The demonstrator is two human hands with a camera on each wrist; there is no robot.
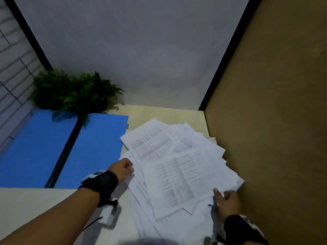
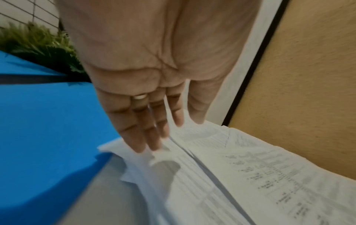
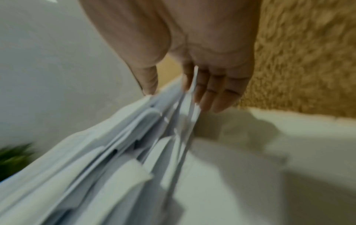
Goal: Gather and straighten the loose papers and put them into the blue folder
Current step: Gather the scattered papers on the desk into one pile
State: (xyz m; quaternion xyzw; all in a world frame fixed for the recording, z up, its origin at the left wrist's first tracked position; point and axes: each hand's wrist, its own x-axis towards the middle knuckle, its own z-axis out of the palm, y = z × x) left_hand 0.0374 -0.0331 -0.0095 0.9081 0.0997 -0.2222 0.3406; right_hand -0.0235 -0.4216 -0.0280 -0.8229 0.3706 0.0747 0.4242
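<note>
A messy pile of printed white papers (image 1: 177,165) lies fanned on the right half of the desk, tight against the brown side panel. The blue folder (image 1: 35,147) lies open and flat to its left, its near right corner under the sheets. My left hand (image 1: 123,167) is at the pile's left edge; the left wrist view shows its fingers (image 2: 142,134) straight, touching the papers (image 2: 250,175) beside the folder (image 2: 48,121), one sheet slipped between two fingers. My right hand (image 1: 226,198) pinches the pile's near right edge. In the right wrist view, the thumb (image 3: 148,85) lies on top of the lifted papers (image 3: 96,167), the fingers beside and under.
A green fern-like plant (image 1: 70,91) stands at the back left, its fronds overhanging the folder's far edge. The brown panel (image 1: 274,121) walls the desk on the right, a grey partition (image 1: 141,50) at the back. Pale desk top (image 1: 35,206) shows in front of the folder.
</note>
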